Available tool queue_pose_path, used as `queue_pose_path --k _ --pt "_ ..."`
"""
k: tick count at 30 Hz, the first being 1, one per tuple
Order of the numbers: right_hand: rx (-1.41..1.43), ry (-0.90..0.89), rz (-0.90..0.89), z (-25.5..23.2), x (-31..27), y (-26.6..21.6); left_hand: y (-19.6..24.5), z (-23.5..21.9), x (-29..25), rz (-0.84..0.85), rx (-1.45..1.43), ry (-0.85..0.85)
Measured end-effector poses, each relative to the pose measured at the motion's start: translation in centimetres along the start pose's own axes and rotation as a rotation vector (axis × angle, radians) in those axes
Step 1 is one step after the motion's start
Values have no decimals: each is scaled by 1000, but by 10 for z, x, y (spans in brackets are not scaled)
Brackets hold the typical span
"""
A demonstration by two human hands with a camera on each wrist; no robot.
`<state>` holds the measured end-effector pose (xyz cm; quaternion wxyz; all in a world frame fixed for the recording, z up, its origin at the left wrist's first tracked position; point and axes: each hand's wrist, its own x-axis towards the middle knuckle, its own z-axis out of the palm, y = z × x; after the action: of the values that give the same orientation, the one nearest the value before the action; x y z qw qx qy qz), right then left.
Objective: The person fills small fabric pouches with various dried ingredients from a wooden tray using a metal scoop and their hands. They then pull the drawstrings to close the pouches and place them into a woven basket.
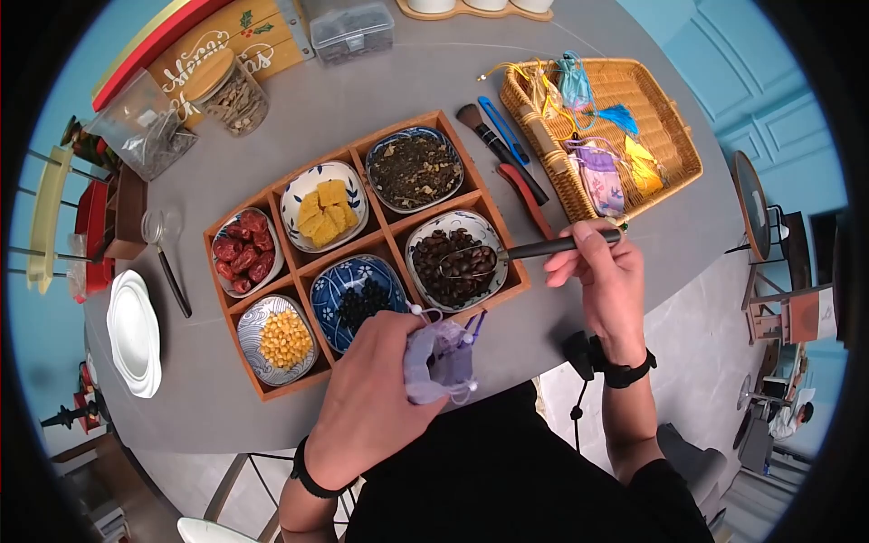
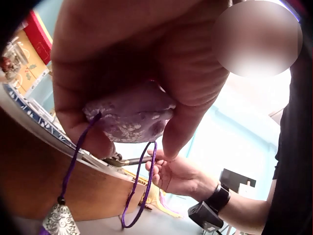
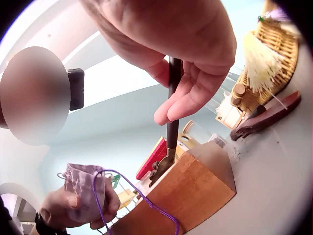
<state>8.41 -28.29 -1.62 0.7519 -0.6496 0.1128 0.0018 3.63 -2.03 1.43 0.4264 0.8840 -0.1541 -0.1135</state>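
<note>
My left hand holds a small lilac drawstring pouch, its mouth open upward, near the front edge of the wooden divided box. Purple cord hangs from the pouch, with a silver ornament in the left wrist view. Between thumb and fingers, my right hand grips the dark handle of a spoon. The spoon's bowl lies among dark brown beans or seeds in a patterned dish at the box's front right corner. In the right wrist view, some of the dark pieces sit in the spoon bowl.
Other compartments hold dishes of red dates, yellow blocks, dried leaves, black beans and corn kernels. A wicker basket with several pouches stands right, beside a brush and cutter. White dishes lie left.
</note>
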Motion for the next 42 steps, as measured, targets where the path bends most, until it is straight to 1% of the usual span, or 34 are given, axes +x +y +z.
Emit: queue_pose_path --k 2,3,5,7,9,11,13,14,15,17,18,21,22,23,24,25,26,27,29,30,31,33,34,35,37,41,42 --pt "-1 12 -62 -2 0 -6 -3 4 0 -51 22 84" --pt "-4 8 -63 -3 -1 -11 -4 4 0 -53 20 89" --pt "-15 6 -162 -4 -4 -26 -5 4 1 -46 35 119" --pt "-27 -9 -182 -3 -9 -43 -7 5 2 -51 28 141" --pt "-98 -102 -270 -3 -17 -57 -6 6 4 -54 20 163" --pt "-80 -131 -276 3 -25 -66 -2 6 6 -87 -12 152" --pt "-217 -162 -207 19 -36 -75 0 7 9 -84 -30 141" --pt "-166 -201 -129 28 -40 -79 1 7 10 -82 -49 129" --pt "-166 -202 -129 27 -40 -78 2 8 11 -82 -49 129" --pt "-371 -455 -411 22 -35 -74 1 9 12 -66 -61 121" --pt "-371 -464 -408 19 -33 -72 0 9 11 -73 -63 126" --pt "-81 -408 -478 -2 -25 -69 -3 9 8 -46 -105 95" --pt "-128 -377 -483 -12 -17 -68 -5 10 6 -6 -82 79" --pt "-119 -343 -479 -14 -9 -64 -6 10 5 34 -59 61" --pt "-159 -320 -427 -12 -2 -58 -4 10 4 27 -66 20" --pt "-197 -293 -373 -9 4 -52 -2 9 4 27 -63 13" --pt "-254 -325 -284 -7 8 -46 -1 8 4 37 -23 -36" --pt "-251 -319 -285 -4 12 -41 0 7 6 49 17 -83" --pt "-342 -384 -180 2 18 -32 4 7 8 31 35 -80" --pt "-336 -388 -157 7 19 -31 5 7 9 12 53 -76" --pt "-333 -385 -158 5 19 -30 5 7 10 14 56 -77" --pt "-401 -479 -153 0 19 -32 4 8 11 25 71 -72" --pt "-311 -452 -144 -3 18 -31 4 6 12 23 70 -70" --pt "-311 -454 -142 -3 22 -32 5 5 13 48 98 -95" --pt "-335 -378 -120 -6 27 -31 5 6 12 73 125 -133" --pt "-317 -354 -77 -7 20 -22 5 6 14 91 154 -119" --pt "-325 -316 -57 -5 19 -19 5 6 14 88 152 -122"
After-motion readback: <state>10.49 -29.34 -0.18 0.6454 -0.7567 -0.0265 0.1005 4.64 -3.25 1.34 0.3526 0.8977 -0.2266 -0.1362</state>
